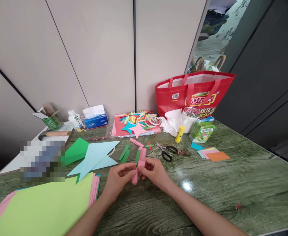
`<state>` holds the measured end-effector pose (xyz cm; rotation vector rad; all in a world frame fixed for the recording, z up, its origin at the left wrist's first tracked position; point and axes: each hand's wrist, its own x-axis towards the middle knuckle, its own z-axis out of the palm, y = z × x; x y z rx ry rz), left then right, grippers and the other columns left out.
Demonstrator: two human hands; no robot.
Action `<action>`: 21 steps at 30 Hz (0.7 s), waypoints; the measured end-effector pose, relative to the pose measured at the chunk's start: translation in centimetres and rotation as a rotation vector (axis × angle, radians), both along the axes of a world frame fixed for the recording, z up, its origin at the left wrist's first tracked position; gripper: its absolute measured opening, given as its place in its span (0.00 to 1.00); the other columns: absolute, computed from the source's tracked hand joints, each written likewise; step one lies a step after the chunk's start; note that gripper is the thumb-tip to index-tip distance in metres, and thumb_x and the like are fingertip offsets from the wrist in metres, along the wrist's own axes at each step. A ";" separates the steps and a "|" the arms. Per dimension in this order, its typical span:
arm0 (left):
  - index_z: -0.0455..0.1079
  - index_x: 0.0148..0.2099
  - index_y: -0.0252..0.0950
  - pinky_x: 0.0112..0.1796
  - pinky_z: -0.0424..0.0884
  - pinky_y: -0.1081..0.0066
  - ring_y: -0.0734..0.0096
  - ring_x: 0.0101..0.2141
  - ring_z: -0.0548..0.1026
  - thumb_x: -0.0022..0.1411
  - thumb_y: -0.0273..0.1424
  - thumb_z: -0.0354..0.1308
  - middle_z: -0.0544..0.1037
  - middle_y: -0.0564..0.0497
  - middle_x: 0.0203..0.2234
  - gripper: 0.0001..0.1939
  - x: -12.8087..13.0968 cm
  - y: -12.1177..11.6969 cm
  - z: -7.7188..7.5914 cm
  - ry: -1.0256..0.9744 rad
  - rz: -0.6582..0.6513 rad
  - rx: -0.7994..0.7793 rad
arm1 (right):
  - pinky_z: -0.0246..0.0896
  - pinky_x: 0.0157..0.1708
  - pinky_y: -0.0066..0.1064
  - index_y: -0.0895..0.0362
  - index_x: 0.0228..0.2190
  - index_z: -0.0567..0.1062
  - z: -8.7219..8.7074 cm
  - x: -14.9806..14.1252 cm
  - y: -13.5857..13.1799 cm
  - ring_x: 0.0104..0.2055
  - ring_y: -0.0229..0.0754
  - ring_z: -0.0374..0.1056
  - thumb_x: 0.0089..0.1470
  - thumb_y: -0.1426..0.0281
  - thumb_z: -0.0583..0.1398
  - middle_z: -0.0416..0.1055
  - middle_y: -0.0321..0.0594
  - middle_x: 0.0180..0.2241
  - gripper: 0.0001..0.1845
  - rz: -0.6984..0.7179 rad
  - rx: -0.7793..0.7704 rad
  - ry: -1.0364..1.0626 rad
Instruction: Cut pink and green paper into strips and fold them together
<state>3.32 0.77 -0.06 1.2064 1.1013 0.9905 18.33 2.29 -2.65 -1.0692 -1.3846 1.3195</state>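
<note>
Between my two hands is a folded piece of pink and green paper strips (135, 179). My left hand (120, 178) pinches its left side with thumb and forefinger. From the right, my right hand (156, 172) grips the pink part, its fingers closed. Fingers partly hide how the strips cross. Just beyond lie folded green strips (124, 154) and a folded pink strip (136, 142). A small red and green paper star (149, 146) rests near black-handled scissors (166, 151). Farther back, a pink paper star (138, 129) and a blue paper star (127, 128) lie beside colourful paper flowers (147, 115).
Large coloured sheets (48, 206) lie at left, near light blue paper (94, 160). A yellow glue stick (180, 134), a white jar (190, 123) and a green drink carton (202, 132) stand right. Behind are a red bag (165, 103) and a blue tissue pack (96, 121).
</note>
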 end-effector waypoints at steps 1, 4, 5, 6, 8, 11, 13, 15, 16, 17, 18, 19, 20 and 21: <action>0.73 0.35 0.32 0.23 0.69 0.74 0.74 0.19 0.70 0.47 0.31 0.62 0.74 0.54 0.15 0.11 0.0 0.0 0.0 -0.017 -0.002 -0.021 | 0.56 0.15 0.24 0.58 0.17 0.66 0.0 0.0 0.0 0.16 0.33 0.61 0.41 0.67 0.59 0.64 0.32 0.15 0.09 0.005 0.007 -0.007; 0.73 0.34 0.30 0.18 0.65 0.77 0.77 0.16 0.66 0.48 0.32 0.61 0.73 0.54 0.15 0.12 -0.1 0.0 0.1 -0.037 -0.040 -0.073 | 0.54 0.15 0.23 0.58 0.17 0.64 -0.1 0.0 0.0 0.15 0.32 0.59 0.41 0.70 0.58 0.62 0.31 0.15 0.08 0.003 0.027 -0.034; 0.72 0.34 0.29 0.17 0.64 0.77 0.77 0.16 0.66 0.48 0.33 0.61 0.72 0.53 0.15 0.12 -0.1 0.0 0.2 -0.038 -0.060 -0.084 | 0.54 0.15 0.23 0.58 0.17 0.64 -0.1 0.0 -0.1 0.15 0.32 0.58 0.41 0.71 0.58 0.61 0.31 0.15 0.08 0.001 0.031 -0.039; 0.72 0.35 0.29 0.16 0.63 0.78 0.77 0.16 0.67 0.48 0.33 0.61 0.72 0.53 0.15 0.12 -0.1 0.0 0.2 -0.041 -0.077 -0.091 | 0.54 0.15 0.23 0.58 0.17 0.64 -0.1 0.0 -0.1 0.15 0.32 0.58 0.41 0.71 0.57 0.61 0.30 0.15 0.07 -0.002 0.037 -0.042; 0.72 0.35 0.29 0.17 0.63 0.78 0.75 0.18 0.69 0.49 0.34 0.61 0.72 0.52 0.16 0.13 -0.2 -0.1 0.2 -0.056 -0.099 -0.104 | 0.54 0.15 0.23 0.59 0.17 0.65 -0.1 0.0 -0.2 0.16 0.32 0.57 0.40 0.72 0.57 0.60 0.30 0.15 0.06 -0.014 0.059 -0.059; 0.71 0.36 0.29 0.19 0.65 0.76 0.73 0.21 0.71 0.48 0.33 0.61 0.74 0.50 0.19 0.13 -0.2 -0.1 0.2 -0.072 -0.114 -0.134 | 0.53 0.16 0.23 0.59 0.17 0.66 -0.1 -0.1 -0.4 0.17 0.32 0.57 0.40 0.73 0.57 0.60 0.31 0.16 0.05 -0.050 0.116 -0.116; 0.72 0.35 0.29 0.19 0.65 0.77 0.74 0.20 0.71 0.48 0.32 0.62 0.74 0.50 0.19 0.13 -0.3 -0.1 0.2 -0.068 -0.115 -0.151 | 0.53 0.16 0.23 0.59 0.18 0.67 -0.1 -0.1 -0.5 0.17 0.32 0.58 0.40 0.73 0.57 0.60 0.31 0.16 0.04 -0.056 0.124 -0.139; 0.72 0.34 0.29 0.18 0.63 0.78 0.76 0.19 0.69 0.46 0.32 0.63 0.73 0.51 0.17 0.13 -0.3 -0.1 0.0 -0.053 -0.100 -0.154 | 0.53 0.16 0.23 0.59 0.18 0.67 0.0 -0.2 -0.4 0.17 0.32 0.57 0.40 0.72 0.57 0.60 0.31 0.16 0.05 -0.042 0.093 -0.131; 0.73 0.33 0.29 0.17 0.62 0.79 0.77 0.18 0.68 0.46 0.32 0.63 0.73 0.51 0.17 0.12 -0.3 0.0 -0.1 -0.044 -0.088 -0.153 | 0.53 0.15 0.23 0.59 0.18 0.67 0.0 -0.1 -0.4 0.16 0.32 0.57 0.40 0.72 0.58 0.60 0.31 0.15 0.05 -0.030 0.069 -0.118; 0.73 0.33 0.29 0.16 0.61 0.80 0.78 0.18 0.68 0.45 0.32 0.64 0.73 0.51 0.18 0.12 -0.3 0.0 -0.2 -0.039 -0.080 -0.151 | 0.53 0.15 0.23 0.59 0.17 0.66 0.0 -0.1 -0.3 0.15 0.32 0.57 0.40 0.72 0.58 0.61 0.31 0.15 0.05 -0.017 0.046 -0.103; 0.73 0.32 0.29 0.15 0.60 0.80 0.78 0.18 0.68 0.45 0.32 0.64 0.73 0.51 0.18 0.12 -0.4 0.1 -0.2 -0.037 -0.078 -0.149 | 0.54 0.15 0.23 0.59 0.17 0.66 0.1 -0.1 -0.3 0.15 0.31 0.57 0.40 0.72 0.58 0.61 0.31 0.15 0.06 -0.006 0.026 -0.089; 0.74 0.32 0.29 0.15 0.60 0.80 0.79 0.17 0.67 0.45 0.32 0.64 0.73 0.51 0.19 0.12 -0.4 0.1 -0.3 -0.038 -0.081 -0.149 | 0.54 0.15 0.23 0.59 0.16 0.65 0.2 -0.1 -0.3 0.14 0.31 0.57 0.40 0.71 0.58 0.62 0.31 0.14 0.06 0.002 0.011 -0.077; 0.74 0.32 0.29 0.15 0.60 0.80 0.79 0.18 0.68 0.45 0.33 0.63 0.74 0.50 0.19 0.12 -0.4 0.1 -0.4 -0.044 -0.086 -0.151 | 0.54 0.15 0.23 0.59 0.16 0.65 0.2 -0.1 -0.2 0.14 0.32 0.58 0.40 0.71 0.58 0.63 0.31 0.14 0.07 0.007 0.001 -0.070; 0.74 0.32 0.29 0.15 0.61 0.80 0.78 0.18 0.68 0.46 0.33 0.63 0.74 0.49 0.21 0.12 -0.4 0.2 -0.4 -0.052 -0.093 -0.154 | 0.55 0.15 0.23 0.59 0.16 0.65 0.3 0.0 -0.2 0.14 0.32 0.58 0.40 0.71 0.58 0.64 0.32 0.14 0.07 0.009 -0.005 -0.065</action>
